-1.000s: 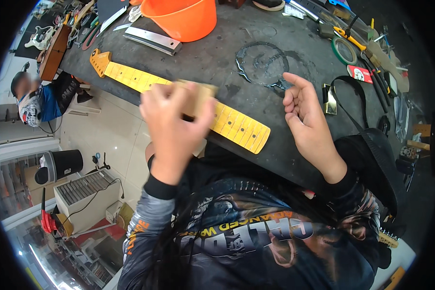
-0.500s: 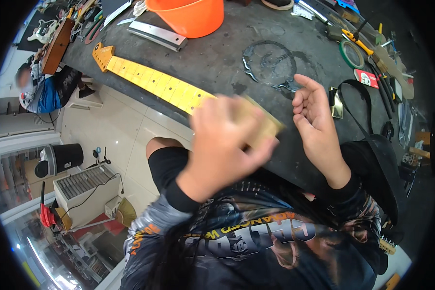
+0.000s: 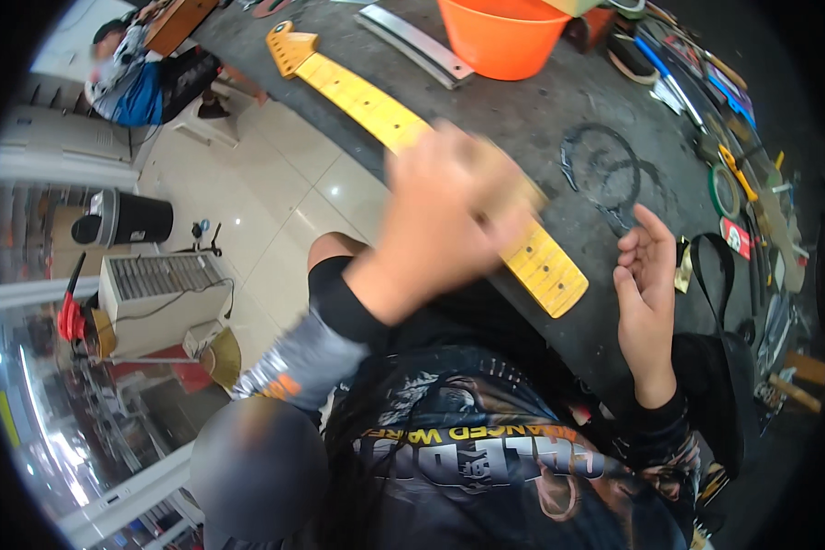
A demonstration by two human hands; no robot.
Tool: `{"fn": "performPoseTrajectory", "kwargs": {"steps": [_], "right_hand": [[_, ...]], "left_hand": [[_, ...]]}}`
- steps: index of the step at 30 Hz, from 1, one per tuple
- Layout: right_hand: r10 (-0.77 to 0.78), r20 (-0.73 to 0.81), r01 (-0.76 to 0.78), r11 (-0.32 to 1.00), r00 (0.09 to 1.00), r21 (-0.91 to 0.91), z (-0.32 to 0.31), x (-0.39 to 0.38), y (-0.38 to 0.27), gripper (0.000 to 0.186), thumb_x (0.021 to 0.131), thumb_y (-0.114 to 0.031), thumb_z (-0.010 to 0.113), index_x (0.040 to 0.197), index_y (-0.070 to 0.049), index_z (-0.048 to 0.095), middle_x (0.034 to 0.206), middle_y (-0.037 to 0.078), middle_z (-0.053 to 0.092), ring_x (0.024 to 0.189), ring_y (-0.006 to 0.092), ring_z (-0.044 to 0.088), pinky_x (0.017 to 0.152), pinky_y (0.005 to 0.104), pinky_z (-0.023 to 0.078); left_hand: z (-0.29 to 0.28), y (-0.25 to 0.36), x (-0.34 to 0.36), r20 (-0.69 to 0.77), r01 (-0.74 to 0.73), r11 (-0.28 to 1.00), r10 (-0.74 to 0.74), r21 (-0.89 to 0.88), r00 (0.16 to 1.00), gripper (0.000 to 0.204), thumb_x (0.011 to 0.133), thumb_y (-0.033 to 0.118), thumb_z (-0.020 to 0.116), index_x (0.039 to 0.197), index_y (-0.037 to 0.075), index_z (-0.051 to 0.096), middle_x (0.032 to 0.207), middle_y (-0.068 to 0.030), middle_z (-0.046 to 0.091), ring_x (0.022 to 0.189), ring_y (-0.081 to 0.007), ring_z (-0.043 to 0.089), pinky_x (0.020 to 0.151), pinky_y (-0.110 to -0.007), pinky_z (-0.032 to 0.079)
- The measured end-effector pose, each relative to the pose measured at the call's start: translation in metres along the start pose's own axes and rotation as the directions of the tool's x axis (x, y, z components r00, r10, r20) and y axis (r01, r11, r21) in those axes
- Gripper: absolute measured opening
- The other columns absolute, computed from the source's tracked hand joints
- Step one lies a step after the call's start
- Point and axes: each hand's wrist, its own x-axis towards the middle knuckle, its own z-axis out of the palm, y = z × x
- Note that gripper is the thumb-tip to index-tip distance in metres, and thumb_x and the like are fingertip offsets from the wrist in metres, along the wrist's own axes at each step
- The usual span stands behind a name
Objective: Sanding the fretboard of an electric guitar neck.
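A guitar neck (image 3: 367, 103) with a yellow maple fretboard lies along the near edge of the dark worktable, its headstock (image 3: 290, 48) pointing to the far left. My left hand (image 3: 449, 197), smeared by motion, is closed around a flat tan pad (image 3: 513, 181) and presses it over the middle of the fretboard. Blur hides what exactly the pad is. Past the hand, the rounded heel end of the neck shows. My right hand (image 3: 646, 275) hovers right of the heel, empty, with its index finger stretched and the others loosely bent.
An orange bucket (image 3: 504, 37) and a metal straight bar (image 3: 414, 44) stand beyond the neck. A wet ring (image 3: 605, 170) marks the tabletop. Green tape (image 3: 722, 191), tools and a black strap (image 3: 710, 275) crowd the right. At left, a person (image 3: 147, 82) sits; a blurred grey round shape (image 3: 258, 467) is lower left.
My view has shifted, so the table sits farther right. My left hand has slid with the pad along the neck toward the headstock, uncovering the heel end. My right hand keeps its pose.
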Motion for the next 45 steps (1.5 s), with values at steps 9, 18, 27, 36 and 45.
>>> {"fn": "performPoseTrajectory", "kwargs": {"steps": [9,18,27,36,45], "right_hand": [[-0.232,0.301,0.356,0.805,0.925,-0.475,0.022,-0.014,-0.009,0.081,0.097,-0.04,0.08,0.161,0.002,0.051,0.123,0.017,0.059,0.11,0.0336,0.054,0.105,0.0474,0.045],[-0.206,0.348,0.394,0.647,0.915,-0.653,0.038,-0.012,-0.009,0.103,0.075,-0.03,0.096,0.162,-0.002,0.049,0.137,0.022,0.058,0.122,0.0425,0.056,0.11,0.057,0.043],[-0.112,0.361,0.349,0.622,0.926,-0.701,0.04,-0.008,-0.014,0.091,0.072,-0.028,0.095,0.152,-0.002,0.058,0.128,0.02,0.056,0.118,0.0421,0.054,0.106,0.0555,0.044],[-0.077,0.371,0.334,0.628,0.925,-0.703,0.044,-0.001,-0.015,0.09,0.068,-0.019,0.089,0.15,0.0,0.056,0.125,0.022,0.056,0.115,0.0424,0.054,0.103,0.0547,0.045],[-0.165,0.338,0.355,0.679,0.927,-0.642,0.035,-0.013,-0.011,0.087,0.073,-0.035,0.091,0.149,-0.006,0.058,0.124,0.018,0.057,0.115,0.0395,0.055,0.1,0.0561,0.044]], "left_hand": [[-0.012,0.007,-0.022,-0.004,-0.104,0.961,0.107,-0.258,0.994,0.034,0.084,0.038,0.088,0.11,0.015,0.083,0.11,-0.0111,0.075,0.109,-0.0369,0.067,0.098,-0.053,0.05],[-0.036,-0.121,0.006,-0.023,-0.058,0.996,0.057,-0.071,0.998,0.043,0.088,0.04,0.089,0.125,0.02,0.084,0.126,-0.0114,0.075,0.116,-0.0359,0.065,0.101,-0.052,0.049],[-0.056,-0.205,0.023,-0.023,0.053,0.992,-0.051,0.116,0.998,0.044,0.088,0.04,0.09,0.128,0.024,0.085,0.134,-0.0108,0.074,0.12,-0.0348,0.063,0.103,-0.05,0.047],[-0.063,-0.217,0.037,-0.055,0.078,0.987,-0.071,0.139,0.996,0.041,0.086,0.039,0.092,0.123,0.022,0.086,0.13,-0.0117,0.073,0.117,-0.0339,0.062,0.102,-0.048,0.043],[-0.113,-0.279,0.071,-0.234,0.183,0.983,-0.183,-0.023,0.955,0.032,0.101,0.027,0.083,0.128,0.009,0.085,0.133,-0.0121,0.079,0.121,-0.0289,0.069,0.107,-0.041,0.052]]}}
